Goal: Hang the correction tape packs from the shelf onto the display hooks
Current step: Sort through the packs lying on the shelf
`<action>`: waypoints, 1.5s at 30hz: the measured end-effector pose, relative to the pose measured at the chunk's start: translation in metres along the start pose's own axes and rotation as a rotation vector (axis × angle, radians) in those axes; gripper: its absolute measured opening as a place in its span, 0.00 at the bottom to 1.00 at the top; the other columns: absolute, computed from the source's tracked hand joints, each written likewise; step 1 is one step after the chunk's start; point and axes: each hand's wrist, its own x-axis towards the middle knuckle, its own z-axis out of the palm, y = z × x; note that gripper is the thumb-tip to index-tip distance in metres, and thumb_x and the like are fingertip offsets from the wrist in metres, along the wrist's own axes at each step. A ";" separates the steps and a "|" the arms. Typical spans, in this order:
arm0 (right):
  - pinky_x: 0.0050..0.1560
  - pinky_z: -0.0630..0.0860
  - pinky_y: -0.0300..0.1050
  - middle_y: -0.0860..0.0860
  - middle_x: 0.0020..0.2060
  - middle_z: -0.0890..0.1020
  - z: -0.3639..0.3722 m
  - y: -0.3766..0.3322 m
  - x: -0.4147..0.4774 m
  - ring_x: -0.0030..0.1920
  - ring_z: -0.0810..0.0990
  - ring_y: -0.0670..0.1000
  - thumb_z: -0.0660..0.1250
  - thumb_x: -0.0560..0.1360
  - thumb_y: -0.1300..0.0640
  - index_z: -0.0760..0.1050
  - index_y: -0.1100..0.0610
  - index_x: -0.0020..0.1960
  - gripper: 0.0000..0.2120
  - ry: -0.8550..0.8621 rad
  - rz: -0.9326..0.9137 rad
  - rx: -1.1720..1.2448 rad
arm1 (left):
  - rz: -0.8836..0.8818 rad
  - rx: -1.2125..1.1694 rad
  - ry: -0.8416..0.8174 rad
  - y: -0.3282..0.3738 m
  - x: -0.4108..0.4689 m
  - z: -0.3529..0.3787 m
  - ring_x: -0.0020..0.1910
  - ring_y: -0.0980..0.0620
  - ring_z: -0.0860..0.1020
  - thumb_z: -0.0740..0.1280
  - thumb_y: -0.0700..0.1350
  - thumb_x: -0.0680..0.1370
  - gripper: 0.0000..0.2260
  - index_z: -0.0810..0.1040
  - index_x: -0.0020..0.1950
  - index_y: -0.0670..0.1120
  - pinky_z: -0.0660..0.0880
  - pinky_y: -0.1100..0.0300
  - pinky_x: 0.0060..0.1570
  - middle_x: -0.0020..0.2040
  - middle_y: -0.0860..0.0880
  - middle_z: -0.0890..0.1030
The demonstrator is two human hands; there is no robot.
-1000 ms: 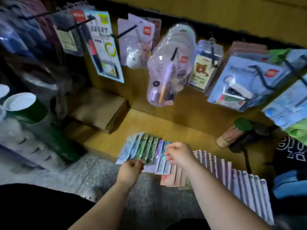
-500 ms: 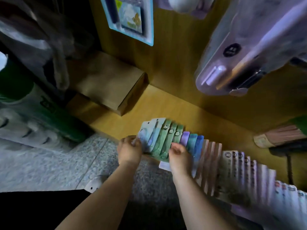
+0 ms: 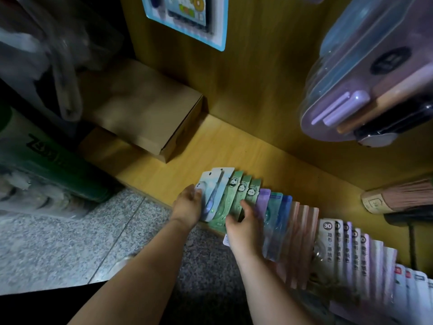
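Note:
A long overlapping row of correction tape packs (image 3: 302, 228) lies along the front edge of a low wooden shelf (image 3: 225, 146). At its left end are pale blue packs (image 3: 215, 191), then green panda packs (image 3: 243, 193), then purple and blue ones. My left hand (image 3: 188, 207) grips the leftmost pale blue packs at their lower edge. My right hand (image 3: 243, 227) rests on the green packs with its fingers curled over them. No display hook shows in this view.
A flat cardboard box (image 3: 145, 113) lies on the shelf to the left. A purple stationery blister pack (image 3: 375, 85) and a blue card pack (image 3: 187, 17) hang above. A green box (image 3: 51, 158) stands at left, and a bundle of brown sticks (image 3: 398, 198) at right. Grey stone floor below.
The view has dipped and closed in on the shelf. Both hands have moved onto the left end of the row, the left onto the pale blue packs, the right onto the green ones.

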 end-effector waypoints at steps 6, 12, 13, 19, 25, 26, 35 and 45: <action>0.64 0.71 0.51 0.55 0.67 0.71 0.009 -0.008 0.000 0.64 0.73 0.56 0.62 0.73 0.64 0.64 0.56 0.70 0.25 0.033 0.016 0.267 | -0.030 -0.203 -0.029 -0.005 0.004 0.001 0.61 0.38 0.73 0.58 0.45 0.79 0.17 0.70 0.66 0.40 0.70 0.50 0.58 0.60 0.37 0.76; 0.53 0.68 0.39 0.55 0.66 0.70 0.006 -0.016 0.005 0.65 0.71 0.54 0.65 0.74 0.62 0.57 0.58 0.72 0.30 -0.070 0.128 0.407 | -0.127 -0.418 -0.133 -0.010 0.006 -0.007 0.38 0.53 0.73 0.61 0.44 0.79 0.06 0.75 0.53 0.47 0.68 0.60 0.38 0.44 0.48 0.77; 0.56 0.68 0.40 0.56 0.68 0.69 0.006 -0.017 0.006 0.67 0.69 0.54 0.65 0.74 0.59 0.57 0.59 0.73 0.31 -0.093 0.149 0.409 | -0.146 -0.443 -0.160 -0.012 0.007 -0.009 0.38 0.53 0.75 0.61 0.44 0.78 0.04 0.75 0.49 0.48 0.70 0.61 0.39 0.46 0.47 0.78; 0.67 0.68 0.51 0.55 0.70 0.67 0.013 -0.032 0.007 0.69 0.68 0.56 0.71 0.69 0.48 0.56 0.58 0.73 0.39 -0.139 0.168 0.289 | -0.158 -0.512 -0.262 -0.019 0.006 -0.019 0.53 0.53 0.75 0.63 0.43 0.77 0.12 0.74 0.60 0.49 0.68 0.57 0.53 0.55 0.49 0.78; 0.69 0.64 0.50 0.56 0.75 0.54 0.015 -0.037 0.005 0.73 0.61 0.58 0.71 0.69 0.48 0.39 0.55 0.75 0.49 -0.184 0.125 0.193 | -0.181 -0.450 -0.329 -0.020 0.003 -0.028 0.62 0.50 0.69 0.65 0.49 0.75 0.14 0.75 0.61 0.51 0.68 0.54 0.52 0.60 0.50 0.74; 0.70 0.65 0.51 0.56 0.75 0.54 0.018 -0.038 0.005 0.72 0.62 0.58 0.72 0.68 0.48 0.39 0.55 0.75 0.50 -0.176 0.114 0.171 | -0.191 -0.455 -0.339 -0.021 0.002 -0.030 0.60 0.49 0.71 0.63 0.52 0.76 0.11 0.77 0.56 0.53 0.70 0.54 0.49 0.59 0.49 0.75; 0.67 0.68 0.49 0.56 0.72 0.63 0.026 -0.036 0.013 0.69 0.68 0.57 0.70 0.69 0.54 0.43 0.54 0.75 0.46 -0.109 0.079 0.137 | -0.297 -0.534 -0.277 -0.032 0.000 -0.027 0.37 0.51 0.77 0.60 0.46 0.79 0.10 0.77 0.48 0.42 0.73 0.60 0.33 0.39 0.46 0.80; 0.64 0.73 0.52 0.56 0.66 0.73 0.033 -0.037 0.006 0.63 0.74 0.56 0.69 0.68 0.61 0.50 0.51 0.74 0.41 -0.177 0.134 0.339 | -0.399 -0.702 -0.461 -0.043 -0.002 -0.037 0.47 0.50 0.78 0.53 0.55 0.79 0.23 0.68 0.68 0.42 0.79 0.59 0.41 0.63 0.41 0.74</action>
